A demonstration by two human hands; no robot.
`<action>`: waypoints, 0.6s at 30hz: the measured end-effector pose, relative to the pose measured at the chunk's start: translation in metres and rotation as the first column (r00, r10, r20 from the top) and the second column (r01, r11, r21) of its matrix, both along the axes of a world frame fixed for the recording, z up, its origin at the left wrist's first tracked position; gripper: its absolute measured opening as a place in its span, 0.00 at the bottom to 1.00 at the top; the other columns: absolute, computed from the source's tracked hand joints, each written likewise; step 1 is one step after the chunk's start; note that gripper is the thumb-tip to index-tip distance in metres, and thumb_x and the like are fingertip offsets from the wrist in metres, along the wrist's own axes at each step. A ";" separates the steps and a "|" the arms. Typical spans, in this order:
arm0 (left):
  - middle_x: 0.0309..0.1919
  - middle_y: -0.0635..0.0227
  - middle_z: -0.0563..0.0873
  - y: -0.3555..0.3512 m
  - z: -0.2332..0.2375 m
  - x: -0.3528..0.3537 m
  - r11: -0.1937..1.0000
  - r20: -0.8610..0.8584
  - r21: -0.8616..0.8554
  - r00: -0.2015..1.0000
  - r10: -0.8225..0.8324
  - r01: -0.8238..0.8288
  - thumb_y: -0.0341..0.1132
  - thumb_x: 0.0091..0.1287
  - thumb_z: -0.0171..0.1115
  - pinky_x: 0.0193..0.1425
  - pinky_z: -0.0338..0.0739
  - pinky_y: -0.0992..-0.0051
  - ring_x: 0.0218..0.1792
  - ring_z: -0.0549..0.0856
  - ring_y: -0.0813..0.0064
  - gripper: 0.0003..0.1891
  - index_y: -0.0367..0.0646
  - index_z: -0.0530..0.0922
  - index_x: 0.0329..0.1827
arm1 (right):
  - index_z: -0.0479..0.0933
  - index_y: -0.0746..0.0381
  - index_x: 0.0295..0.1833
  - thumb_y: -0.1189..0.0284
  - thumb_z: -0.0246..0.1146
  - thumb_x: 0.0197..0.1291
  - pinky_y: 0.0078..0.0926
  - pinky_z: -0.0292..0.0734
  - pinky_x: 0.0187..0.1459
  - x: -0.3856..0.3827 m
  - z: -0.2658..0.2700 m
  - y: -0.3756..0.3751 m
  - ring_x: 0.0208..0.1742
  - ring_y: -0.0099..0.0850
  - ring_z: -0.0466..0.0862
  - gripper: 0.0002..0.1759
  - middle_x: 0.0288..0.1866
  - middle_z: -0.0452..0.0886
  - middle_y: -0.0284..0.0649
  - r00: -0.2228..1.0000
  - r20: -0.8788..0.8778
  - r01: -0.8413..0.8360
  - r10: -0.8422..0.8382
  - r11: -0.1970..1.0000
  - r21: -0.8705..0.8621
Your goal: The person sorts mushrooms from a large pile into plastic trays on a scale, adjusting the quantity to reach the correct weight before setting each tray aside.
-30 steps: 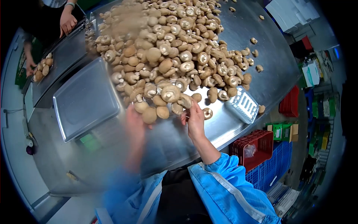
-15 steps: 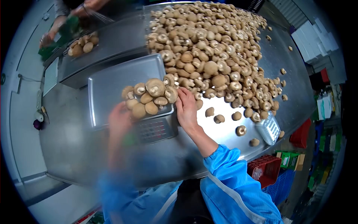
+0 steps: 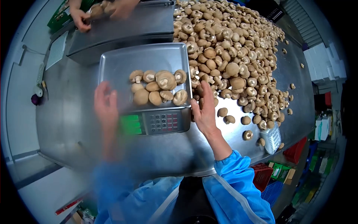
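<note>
Several brown mushrooms [image 3: 155, 98] lie grouped on the steel pan [image 3: 119, 63] of a weighing scale. The scale's keypad [image 3: 163, 122] faces me, beside a green lit display [image 3: 131, 124] that is too blurred to read. My left hand [image 3: 106, 102], smeared by motion, is at the pan's left edge with thumb and fingers apart and nothing seen in it. My right hand [image 3: 206, 112] is at the pan's right edge, fingers spread, close to the large mushroom heap [image 3: 231, 56]. Both hands are apart from the mushrooms on the pan.
Loose mushrooms [image 3: 247, 134] and a clear plastic tray [image 3: 271, 139] lie right of my right hand on the steel table [image 3: 175, 155]. Across the table, another person's hands [image 3: 123, 8] hold mushrooms near a green crate [image 3: 61, 18]. Red crates [image 3: 262, 175] stand below the table edge.
My left hand has moved left, off the mushrooms, and my right hand has drawn away from them. The group now lies spread on the pan. The other person's hands have moved right.
</note>
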State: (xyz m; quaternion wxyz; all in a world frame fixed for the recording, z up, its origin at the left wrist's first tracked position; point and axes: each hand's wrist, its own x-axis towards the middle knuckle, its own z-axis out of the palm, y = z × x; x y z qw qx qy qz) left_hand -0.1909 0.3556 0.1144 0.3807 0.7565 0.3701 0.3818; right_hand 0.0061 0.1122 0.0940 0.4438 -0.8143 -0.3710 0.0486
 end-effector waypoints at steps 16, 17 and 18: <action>0.69 0.49 0.72 -0.005 -0.013 0.072 0.865 -0.253 0.303 0.909 -0.330 0.399 0.44 0.69 0.62 0.75 0.62 0.56 0.74 0.66 0.49 0.28 0.38 0.73 0.68 | 0.54 0.61 0.79 0.56 0.82 0.40 0.49 0.58 0.77 0.006 0.011 0.061 0.81 0.59 0.53 0.63 0.81 0.46 0.60 0.958 0.183 -0.211 0.221 0.975 -0.070; 0.66 0.51 0.74 -0.010 -0.016 0.074 0.863 -0.255 0.299 0.905 -0.340 0.408 0.43 0.66 0.65 0.73 0.64 0.56 0.70 0.69 0.49 0.28 0.39 0.73 0.67 | 0.55 0.61 0.79 0.59 0.83 0.39 0.50 0.58 0.77 0.004 0.009 0.068 0.80 0.59 0.53 0.63 0.81 0.49 0.60 0.964 0.113 -0.240 0.242 0.970 -0.032; 0.65 0.52 0.75 -0.011 -0.016 0.074 0.874 -0.274 0.289 0.908 -0.316 0.391 0.42 0.65 0.65 0.72 0.65 0.56 0.69 0.70 0.49 0.28 0.40 0.74 0.66 | 0.55 0.60 0.79 0.61 0.83 0.38 0.50 0.57 0.77 0.003 0.008 0.075 0.80 0.60 0.54 0.62 0.80 0.51 0.60 0.964 0.045 -0.262 0.261 0.965 0.009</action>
